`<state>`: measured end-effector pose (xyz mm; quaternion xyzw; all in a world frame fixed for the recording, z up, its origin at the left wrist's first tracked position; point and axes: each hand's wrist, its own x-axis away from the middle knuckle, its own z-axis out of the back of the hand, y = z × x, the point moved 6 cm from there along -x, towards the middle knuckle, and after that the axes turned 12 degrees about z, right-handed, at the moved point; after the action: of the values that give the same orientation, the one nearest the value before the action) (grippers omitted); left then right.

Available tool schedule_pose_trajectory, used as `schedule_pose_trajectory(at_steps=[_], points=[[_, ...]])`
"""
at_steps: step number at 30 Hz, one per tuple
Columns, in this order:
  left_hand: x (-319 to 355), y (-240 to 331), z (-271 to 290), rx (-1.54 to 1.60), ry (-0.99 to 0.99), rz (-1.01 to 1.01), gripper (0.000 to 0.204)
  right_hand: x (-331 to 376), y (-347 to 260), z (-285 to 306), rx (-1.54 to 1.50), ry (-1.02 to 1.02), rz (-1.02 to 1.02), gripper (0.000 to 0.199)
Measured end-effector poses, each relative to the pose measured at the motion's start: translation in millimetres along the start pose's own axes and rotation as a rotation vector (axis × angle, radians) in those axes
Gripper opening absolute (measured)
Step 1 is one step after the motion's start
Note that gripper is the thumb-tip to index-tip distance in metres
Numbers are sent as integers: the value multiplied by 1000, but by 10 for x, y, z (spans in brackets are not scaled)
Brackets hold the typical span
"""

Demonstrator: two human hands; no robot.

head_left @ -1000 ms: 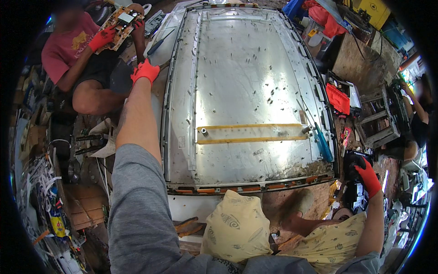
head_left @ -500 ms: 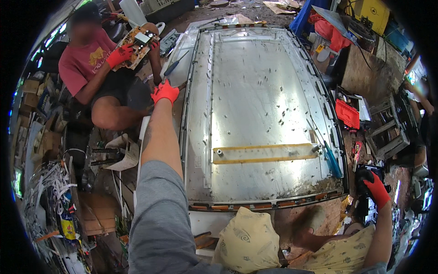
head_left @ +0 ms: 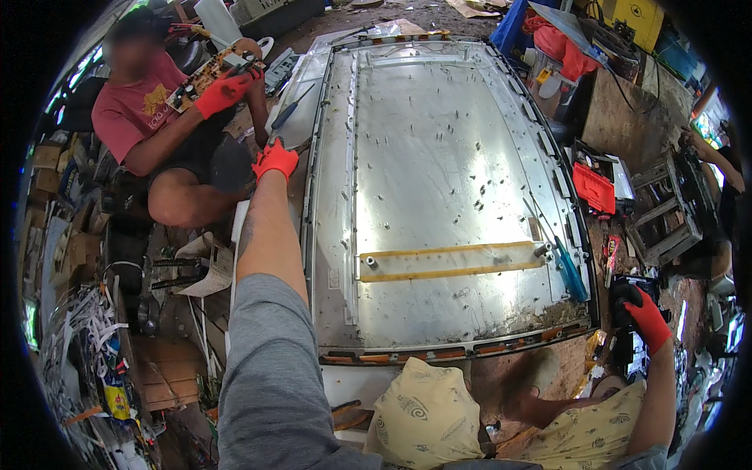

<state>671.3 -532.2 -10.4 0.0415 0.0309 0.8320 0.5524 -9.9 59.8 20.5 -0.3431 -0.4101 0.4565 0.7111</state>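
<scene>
Silver rectangular panel [head_left: 423, 188]! Red-gloved left hand [head_left: 276, 161] ten o'clock, right hand [head_left: 648, 319] four, grips unclear; bracing, perhaps; next needs purchase.

I can't tell whether the left hand [head_left: 276, 161] grips anything by the panel's [head_left: 431, 180] left edge — and beyond its lower right corner, the right hand [head_left: 648, 319] partly hides a black thing [head_left: 645, 285].

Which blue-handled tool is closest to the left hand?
The dark-blue-handled tool, lying outside the left edge of the metal panel, just beyond the left hand. The teal-handled tool lies on the panel's right side.
</scene>
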Motion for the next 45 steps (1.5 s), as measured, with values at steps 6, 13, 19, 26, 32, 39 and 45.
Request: schedule_pose_trajectory(at_steps=[6, 13, 19, 26, 32, 39, 45], points=[[2, -16, -40, -13, -9, 7, 76, -1, -22, -29, 3, -4, -7, 37], [51, -43, 62, 15, 57, 19, 78, 14, -26, -27, -65, -10, 0, 38], [117, -49, 248, 67, 145, 42, 84, 12, 7, -15, -85, 0, -17, 37], [484, 32, 621, -4, 755, -114, 96, 12, 15, 13, -38, 11, -25, 37], [465, 157, 805, -66, 889, -283, 78, -4, 49, 32, -15, -36, -52, 39], [254, 99, 1047, -409, 853, -651, 22, -5, 12, 101, 95, 3, -32, 43], [1125, 269, 2009, 696, 506, -749, 32, 86, -1076, 32, 413, 345, 457, 39]])
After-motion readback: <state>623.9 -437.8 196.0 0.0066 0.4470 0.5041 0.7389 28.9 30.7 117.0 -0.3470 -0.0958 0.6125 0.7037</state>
